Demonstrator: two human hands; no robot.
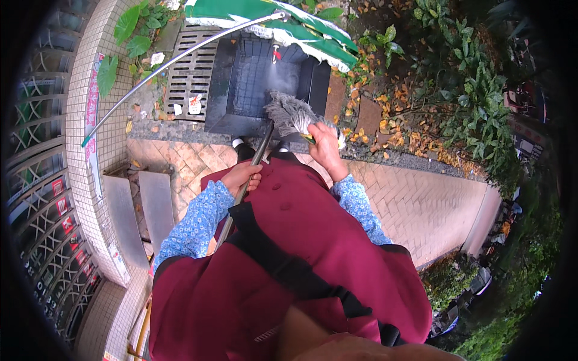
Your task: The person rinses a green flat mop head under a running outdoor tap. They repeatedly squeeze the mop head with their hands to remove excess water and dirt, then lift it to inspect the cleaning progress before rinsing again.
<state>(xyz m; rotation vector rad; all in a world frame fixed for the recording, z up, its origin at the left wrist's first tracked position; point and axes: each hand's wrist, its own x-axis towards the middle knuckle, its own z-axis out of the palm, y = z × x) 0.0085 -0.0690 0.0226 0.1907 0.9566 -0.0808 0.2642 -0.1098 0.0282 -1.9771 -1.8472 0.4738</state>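
Observation:
My left hand (pixel 244 178) is wrapped around a metal mop handle (pixel 258 155) that slants down past my body. My right hand (pixel 326 146) grips the grey and white strands of a string mop head (pixel 293 113) over the near right side of a dark outdoor basin (pixel 219 118). Water sprays from a tap with a red handle (pixel 276 55) into the basin, in front of the mop strands. The lower end of the handle is hidden beneath my left sleeve and vest.
A green cover (pixel 235 11) with a white fringe overhangs the basin's back. A thin metal pole (pixel 180 55) slants left from it. A slotted drain grate (pixel 189 67) lies left of the basin. Fallen leaves and shrubs (pixel 478 90) border the right; metal plates (pixel 156 203) lie by the tiled wall (pixel 81 131).

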